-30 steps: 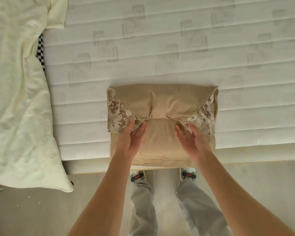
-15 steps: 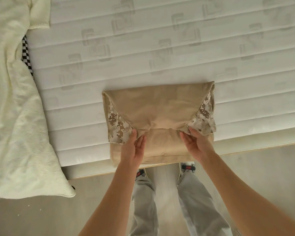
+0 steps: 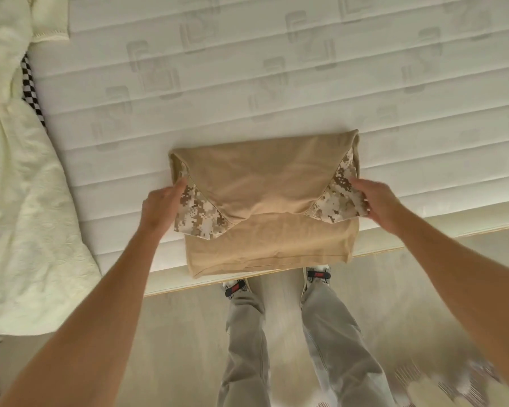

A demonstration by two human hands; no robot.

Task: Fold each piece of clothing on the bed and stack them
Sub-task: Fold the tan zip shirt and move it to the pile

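Both hands [image 3: 159,205] [image 3: 378,201] slid outward, each grip clamped on the tan shirt [image 3: 265,183] atop the white mattress [image 3: 247,83].

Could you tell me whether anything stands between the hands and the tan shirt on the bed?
Nothing visible does. The left hand already grips the left side of the tan shirt and the right hand its right side, each at a camouflage sleeve. The cream garment lies apart, off to the left on the mattress.

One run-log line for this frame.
tan shirt half-folded at mattress edge | left hand, right hand grip its sides | cream garment unfolded
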